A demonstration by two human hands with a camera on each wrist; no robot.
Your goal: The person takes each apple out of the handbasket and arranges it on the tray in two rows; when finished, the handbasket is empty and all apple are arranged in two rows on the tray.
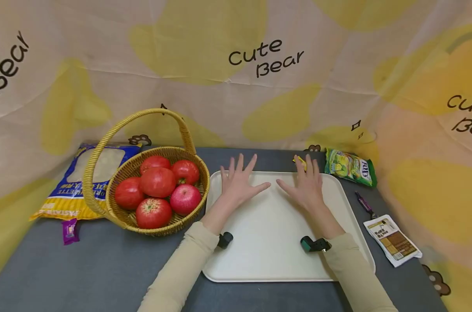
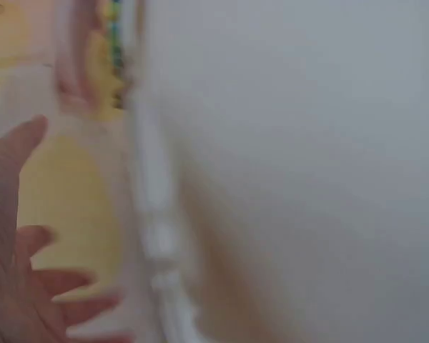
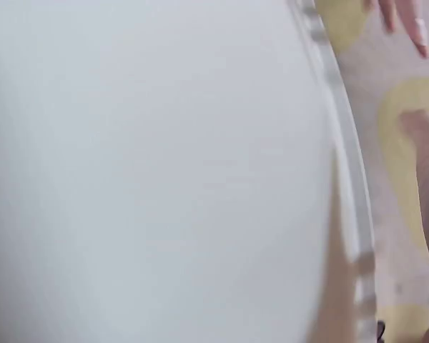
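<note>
Both hands are held over a white tray [image 1: 275, 234] in the head view, fingers spread and palms down, with nothing in them. My left hand [image 1: 237, 184] is over the tray's far left part, close to the wicker basket [image 1: 204, 173]. My right hand [image 1: 307, 186] is over the far right part, its fingertips overlapping a small yellow packet [image 1: 299, 163] behind the tray. In the left wrist view the left hand [image 2: 21, 271] shows spread fingers beside the tray's blurred rim. The right wrist view catches the right thumb [image 3: 425, 143] beyond the tray edge.
Several red pomegranates [image 1: 157, 182] and a pink apple [image 1: 185, 199] fill the handled basket. Behind it lies a blue and yellow pasta bag [image 1: 68, 190], with a purple candy [image 1: 69, 231] in front. On the right are a green snack bag [image 1: 349, 167], a purple stick-shaped item [image 1: 364, 203] and a white-brown pouch [image 1: 392, 239].
</note>
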